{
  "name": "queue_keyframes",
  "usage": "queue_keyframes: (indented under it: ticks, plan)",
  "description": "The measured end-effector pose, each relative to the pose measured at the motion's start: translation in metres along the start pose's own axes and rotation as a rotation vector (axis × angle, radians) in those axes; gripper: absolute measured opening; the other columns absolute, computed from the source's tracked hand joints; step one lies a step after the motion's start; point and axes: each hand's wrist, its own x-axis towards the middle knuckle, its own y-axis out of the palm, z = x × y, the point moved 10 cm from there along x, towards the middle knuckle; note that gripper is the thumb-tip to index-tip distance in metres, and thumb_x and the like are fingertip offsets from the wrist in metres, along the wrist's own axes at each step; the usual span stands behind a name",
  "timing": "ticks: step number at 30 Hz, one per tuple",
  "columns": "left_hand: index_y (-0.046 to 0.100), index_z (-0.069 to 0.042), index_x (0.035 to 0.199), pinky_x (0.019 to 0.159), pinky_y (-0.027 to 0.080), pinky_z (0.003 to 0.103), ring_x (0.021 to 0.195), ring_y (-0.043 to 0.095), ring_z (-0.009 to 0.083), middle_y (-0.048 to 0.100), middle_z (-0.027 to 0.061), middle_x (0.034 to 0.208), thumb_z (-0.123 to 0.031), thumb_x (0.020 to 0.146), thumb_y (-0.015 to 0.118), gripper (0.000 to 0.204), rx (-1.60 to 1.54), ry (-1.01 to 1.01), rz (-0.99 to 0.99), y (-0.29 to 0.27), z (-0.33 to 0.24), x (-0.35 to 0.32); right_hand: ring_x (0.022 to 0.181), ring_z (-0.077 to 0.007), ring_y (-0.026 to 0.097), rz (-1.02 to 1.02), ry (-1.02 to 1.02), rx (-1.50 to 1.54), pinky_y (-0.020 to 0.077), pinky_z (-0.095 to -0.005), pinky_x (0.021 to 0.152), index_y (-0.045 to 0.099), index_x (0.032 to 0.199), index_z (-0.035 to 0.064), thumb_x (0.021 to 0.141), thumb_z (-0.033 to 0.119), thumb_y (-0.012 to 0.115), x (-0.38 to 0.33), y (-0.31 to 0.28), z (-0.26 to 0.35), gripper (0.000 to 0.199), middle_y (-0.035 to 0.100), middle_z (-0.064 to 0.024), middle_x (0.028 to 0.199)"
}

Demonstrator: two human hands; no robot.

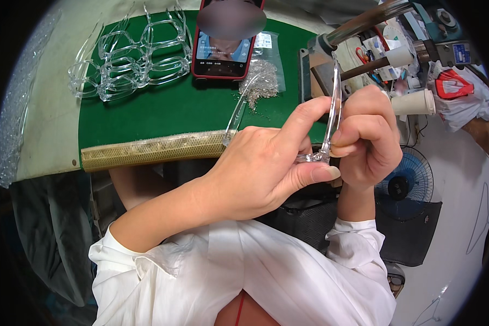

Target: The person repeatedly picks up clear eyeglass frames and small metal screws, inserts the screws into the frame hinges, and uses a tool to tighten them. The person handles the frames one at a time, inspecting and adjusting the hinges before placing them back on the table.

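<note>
Between the thumb and fingers of my left hand point(261, 168) is a clear plastic eyeglass frame point(336, 103). One of its temples points upward between my two hands; the other slants up behind my left knuckles. My right hand point(369, 130) is curled closed, its fingertips pressed together against the hinge end of the upright temple. Whatever small thing they may pinch is hidden. Beyond my left hand lies a heap of tiny silvery metal pieces point(263, 89), partly on a clear plastic bag point(271, 51).
Several clear eyeglass frames point(141, 60) stand stacked on the green mat point(141, 114). A red-cased phone point(220, 68) leans behind. A gold mesh strip point(152, 155) lines the near edge. At right are a metal bench machine point(364, 24), a pale cup point(413, 102) and a blue fan point(405, 182).
</note>
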Motion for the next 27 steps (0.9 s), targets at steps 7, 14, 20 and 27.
queue_keyframes:
  ticks: [7,14,20,27]
  plan:
    - [0.023,0.002,0.14,0.072,0.052,0.031,0.077,0.07,0.0283,0.069,0.0125,0.087,-0.04,0.092,0.055,0.07,0.118,0.03,-0.035,-0.003,-0.002,0.0,0.065,-0.0169,0.051,0.007,0.069,0.065,0.0392,-0.0255,0.055,0.064,0.077,0.003,0.072,0.022,0.073,-0.002,0.0,-0.007,0.022,0.057,-0.0055,0.073]
    - [0.023,0.002,0.14,0.073,0.052,0.031,0.078,0.07,0.0287,0.069,0.0129,0.088,-0.037,0.093,0.054,0.068,0.047,0.005,-0.02,-0.001,-0.002,0.001,0.066,-0.0169,0.052,0.002,0.05,0.044,0.0399,-0.0253,0.055,0.064,0.076,0.003,0.073,0.021,0.073,-0.002,-0.001,-0.006,0.021,0.057,-0.0058,0.074]
    - [0.028,0.001,0.136,0.052,0.044,0.041,0.058,0.059,0.035,0.057,0.0119,0.063,-0.039,0.088,0.06,0.07,-0.028,0.068,-0.136,-0.003,-0.003,0.0,0.066,-0.0165,0.051,-0.001,0.135,0.07,0.0404,-0.0255,0.055,0.06,0.076,0.0029,0.079,0.025,0.07,-0.004,0.002,-0.011,0.024,0.055,-0.0071,0.075]
    - [0.027,0.001,0.136,0.05,0.042,0.039,0.055,0.057,0.0339,0.054,0.0106,0.059,-0.039,0.09,0.058,0.068,-0.162,0.005,-0.115,-0.001,0.0,0.002,0.065,-0.0163,0.051,-0.032,0.098,0.041,0.0399,-0.025,0.054,0.059,0.077,0.002,0.082,0.027,0.067,-0.003,0.002,-0.008,0.026,0.054,-0.0076,0.075]
